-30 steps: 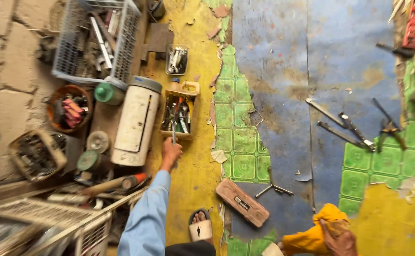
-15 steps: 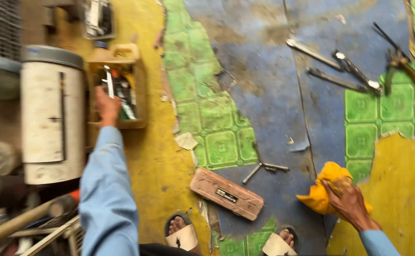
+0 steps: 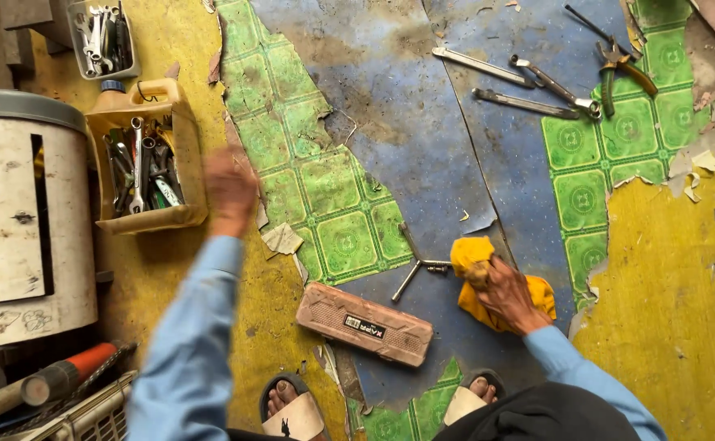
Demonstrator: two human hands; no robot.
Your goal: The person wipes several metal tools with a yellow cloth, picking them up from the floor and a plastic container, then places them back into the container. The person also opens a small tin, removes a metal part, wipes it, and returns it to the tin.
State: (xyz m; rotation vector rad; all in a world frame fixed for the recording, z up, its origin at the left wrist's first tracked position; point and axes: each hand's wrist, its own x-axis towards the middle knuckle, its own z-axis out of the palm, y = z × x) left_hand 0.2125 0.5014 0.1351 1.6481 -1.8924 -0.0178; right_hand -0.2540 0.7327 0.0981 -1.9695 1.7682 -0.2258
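Note:
My left hand (image 3: 228, 192) is blurred in motion just right of a cut-open yellow jug (image 3: 184, 147) that holds several wrenches (image 3: 137, 163). I cannot make out whether it holds anything. My right hand (image 3: 506, 294) presses a yellow cloth (image 3: 470, 253) onto the blue floor sheet. A small three-armed metal wrench (image 3: 417, 269) lies just left of the cloth, touching or nearly touching it. Both arms wear light blue sleeves.
A brown flat tool case (image 3: 364, 324) lies between my sandalled feet (image 3: 288, 408) and the wrench. A white cylinder (image 3: 23, 220) lies at the left, a grey tray of tools (image 3: 100, 37) at the top left. Long wrenches (image 3: 529, 90) and pliers (image 3: 619, 65) lie at the top right.
My left hand has drawn back from inside the yellow jug to its right side. My right hand has carried the yellow cloth left, up to the three-armed wrench.

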